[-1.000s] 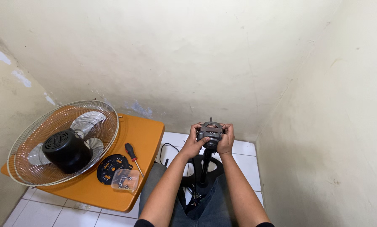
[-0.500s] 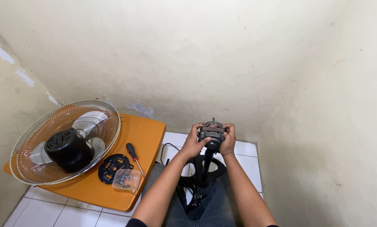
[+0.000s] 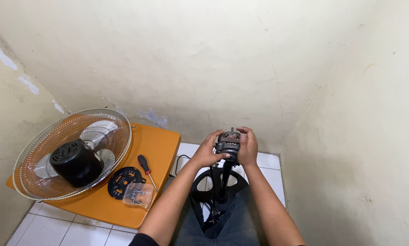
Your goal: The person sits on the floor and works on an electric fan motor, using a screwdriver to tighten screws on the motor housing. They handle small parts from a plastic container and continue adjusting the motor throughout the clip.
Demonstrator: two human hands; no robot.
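Wire fan guard (image 3: 72, 155): round, metal, lying on the left part of the orange desk (image 3: 161, 146), pale blades visible through the mesh.
Black motor cover (image 3: 75, 161): domed, vented top, resting inside the guard.
Black round plate (image 3: 122, 181): flat, with orange showing through its cut-outs, on the desk just right of the guard.
Clear plastic bag (image 3: 138, 195): small metal parts inside, touching the plate's lower right edge.
Screwdriver (image 3: 146, 171): black and red handle, shaft pointing toward the near desk edge, beside the plate.
Left hand (image 3: 209, 150): grip closed around the left side of the fan motor (image 3: 228, 145), thumb on its front.
Fan motor: bare, grey and black, short shaft pointing up, held between both hands atop a black stand pole (image 3: 223, 180), right of the desk and above the white tiled floor (image 3: 268, 161).
Right hand (image 3: 248, 148): grip curled over the motor's right side and top.
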